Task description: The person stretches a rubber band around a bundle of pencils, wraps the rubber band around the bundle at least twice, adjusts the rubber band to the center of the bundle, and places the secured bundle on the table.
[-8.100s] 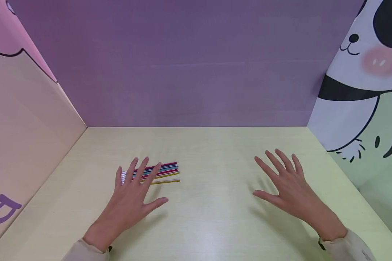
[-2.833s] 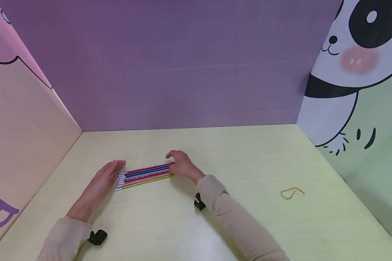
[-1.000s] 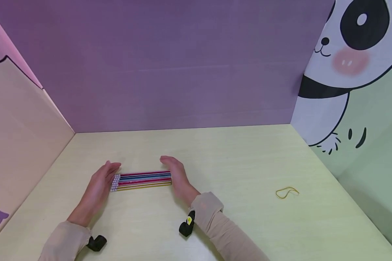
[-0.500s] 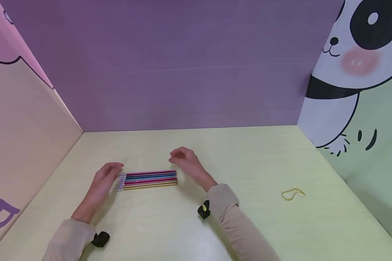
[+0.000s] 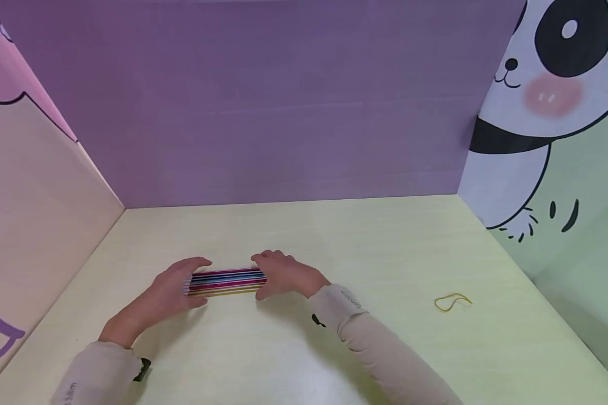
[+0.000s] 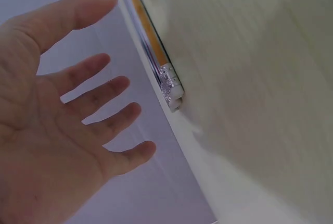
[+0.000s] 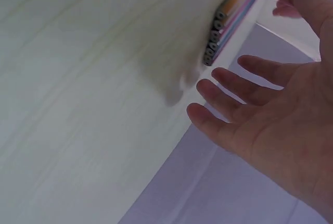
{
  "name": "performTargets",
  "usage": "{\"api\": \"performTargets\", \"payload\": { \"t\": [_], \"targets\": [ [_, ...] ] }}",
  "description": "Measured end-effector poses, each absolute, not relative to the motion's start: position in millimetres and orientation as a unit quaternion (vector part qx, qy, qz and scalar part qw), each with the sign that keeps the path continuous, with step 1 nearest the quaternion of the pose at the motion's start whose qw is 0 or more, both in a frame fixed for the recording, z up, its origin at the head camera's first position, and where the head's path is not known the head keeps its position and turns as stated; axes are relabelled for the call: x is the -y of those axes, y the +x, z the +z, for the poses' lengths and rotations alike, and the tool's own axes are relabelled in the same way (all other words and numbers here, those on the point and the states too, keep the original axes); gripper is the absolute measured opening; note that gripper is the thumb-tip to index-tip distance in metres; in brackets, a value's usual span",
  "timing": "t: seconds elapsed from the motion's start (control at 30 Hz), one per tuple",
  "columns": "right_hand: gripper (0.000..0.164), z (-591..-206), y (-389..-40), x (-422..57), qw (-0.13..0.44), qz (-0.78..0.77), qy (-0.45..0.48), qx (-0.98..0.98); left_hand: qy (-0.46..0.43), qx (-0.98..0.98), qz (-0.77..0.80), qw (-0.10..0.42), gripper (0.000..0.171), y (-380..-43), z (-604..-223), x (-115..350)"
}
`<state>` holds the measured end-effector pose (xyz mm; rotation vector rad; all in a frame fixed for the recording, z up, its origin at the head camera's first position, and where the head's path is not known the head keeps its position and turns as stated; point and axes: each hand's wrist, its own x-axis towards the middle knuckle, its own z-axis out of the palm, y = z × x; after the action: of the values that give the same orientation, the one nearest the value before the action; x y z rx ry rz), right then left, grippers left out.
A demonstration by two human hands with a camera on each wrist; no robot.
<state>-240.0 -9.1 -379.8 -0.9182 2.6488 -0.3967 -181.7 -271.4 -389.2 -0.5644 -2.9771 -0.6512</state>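
Walls (image 5: 45,191) bear a panda (image 5: 547,104) and perhaps a letter (image 5: 6,326).

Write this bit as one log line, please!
left grip: near eraser ends | right grip: near opposite ends | pencils: side by side | yellow loop: apart

From here I see pencils (image 5: 228,282) evened up side by side now, vs. loose w/ 1 stray at start; yellow band (image 5: 454,302) now on surface (image 5: 365,242), off to R. Since 0.5 s ago, R hand (image 5: 286,275) dropped to plain ends (image 7: 213,39); L hand (image 5: 174,286) opened, thumb & fingers about eraser ends (image 6: 170,83).
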Motion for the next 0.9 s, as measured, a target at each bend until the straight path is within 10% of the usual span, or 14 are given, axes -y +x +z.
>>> {"api": "performTargets", "payload": {
  "t": [0.47,0.9],
  "targets": [
    [0.030,-375.5,-238.5,24.5,0.129,-0.045,-0.322,-0.937,-0.199,0.975,-0.094,-0.025,0.072,-193.5,-387.2,256.2],
    [0.026,-375.4,-233.6,32.7,0.112,-0.026,-0.299,-0.947,-0.192,0.981,-0.033,0.018,0.057,-196.9,-394.4,244.3]
  ]
}}
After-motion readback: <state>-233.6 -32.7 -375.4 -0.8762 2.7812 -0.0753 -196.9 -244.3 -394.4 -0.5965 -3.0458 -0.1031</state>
